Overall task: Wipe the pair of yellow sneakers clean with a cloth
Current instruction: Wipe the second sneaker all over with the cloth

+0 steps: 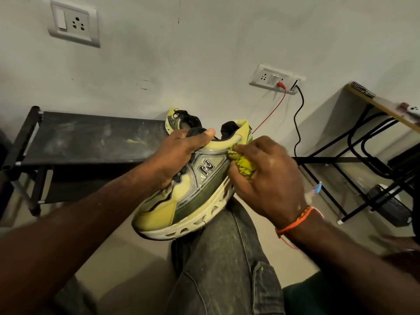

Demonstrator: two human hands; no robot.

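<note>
The person sits with one leg crossed in grey denim jeans (218, 258) and works on one yellow and olive mesh sneaker with a thick cream cut-out sole (181, 201), which rests by its sole on that knee, toe pointing toward the lower left and heel up toward the wall. The left hand (181, 153) grips the shoe at its collar and tongue, thumb laid over the top of the opening and fingers curled round the laces, steadying it. The right hand (266, 176) has its fingers bunched tightly round a crumpled yellow cloth with dark flecks (242, 163) and presses it against the side panel near the heel, just beside the silver logo. Judging by the shoe's look, the job is partway through at best: the olive band along the side carries a dusty film, and the cream sole shows grime in its cut-outs and along the toe edge. The second yellow sneaker of the pair (179, 120) sits behind the held one at the end of a low black metal-framed fabric rack (91, 137), with no hand on it; whether it has been wiped cannot be told from here. Yellowish dust streaks the rack's top and speckles the jeans. What looks left is the sole, toe and far side of this shoe, and possibly the other shoe entirely.
</note>
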